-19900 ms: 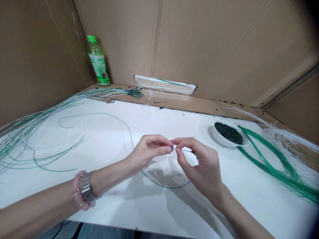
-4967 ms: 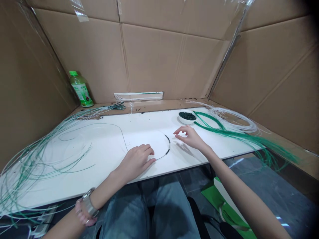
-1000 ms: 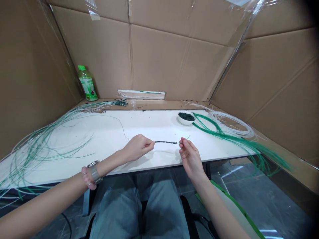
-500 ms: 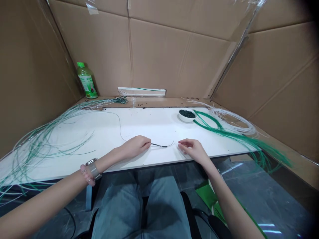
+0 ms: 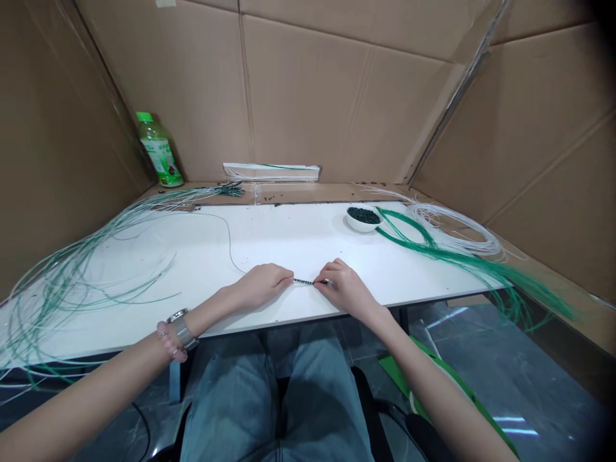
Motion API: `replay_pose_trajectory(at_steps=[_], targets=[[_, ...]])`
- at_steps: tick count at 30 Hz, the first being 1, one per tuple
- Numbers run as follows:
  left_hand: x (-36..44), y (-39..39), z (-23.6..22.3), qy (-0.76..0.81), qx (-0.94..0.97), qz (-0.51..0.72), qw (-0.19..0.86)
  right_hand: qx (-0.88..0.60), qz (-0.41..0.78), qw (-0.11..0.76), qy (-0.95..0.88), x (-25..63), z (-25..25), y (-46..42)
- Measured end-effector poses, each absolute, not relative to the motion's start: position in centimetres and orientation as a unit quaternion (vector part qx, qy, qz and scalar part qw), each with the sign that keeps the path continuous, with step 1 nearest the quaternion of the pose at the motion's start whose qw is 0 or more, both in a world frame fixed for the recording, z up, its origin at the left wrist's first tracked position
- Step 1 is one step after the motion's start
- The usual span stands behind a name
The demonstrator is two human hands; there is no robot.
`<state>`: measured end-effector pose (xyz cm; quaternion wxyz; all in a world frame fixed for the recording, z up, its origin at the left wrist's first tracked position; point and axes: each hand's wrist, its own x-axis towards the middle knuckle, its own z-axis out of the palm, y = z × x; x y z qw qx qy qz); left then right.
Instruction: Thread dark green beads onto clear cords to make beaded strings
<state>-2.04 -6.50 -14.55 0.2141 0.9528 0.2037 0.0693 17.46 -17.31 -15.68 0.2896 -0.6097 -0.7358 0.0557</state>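
Note:
A short string of dark beads (image 5: 303,282) stretches between my two hands, just above the white tabletop. My left hand (image 5: 265,283) pinches its left end, and a thin thread (image 5: 230,240) trails from behind that hand toward the back left. On the other side my right hand (image 5: 342,287) is closed on the string's right end with thumb and fingertips. How the beads sit inside the fingers is hidden. Farther back, a white bowl (image 5: 362,226) full of small dark green beads (image 5: 364,215) stands right of the middle.
Green and white strands (image 5: 96,247) spread over the table's left side. Behind the bowl lie a coil of green strands (image 5: 409,240) and a white coil (image 5: 474,240). A green bottle (image 5: 160,154) stands in the back left corner. Cardboard walls (image 5: 308,96) enclose the table.
My right hand has moved left and closed on the right end of the bead string, where it was apart from it before. My left hand keeps its hold. The view has shifted slightly.

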Motion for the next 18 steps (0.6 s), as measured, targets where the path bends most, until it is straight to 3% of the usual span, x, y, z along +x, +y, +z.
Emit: replay_pose_trajectory(at_steps=[18], targets=[[-2.1,-6.5,-14.8,0.199,0.964,0.05,0.171,-0.594,0.052,0.282,-0.752,15.1,-15.5,-15.8]])
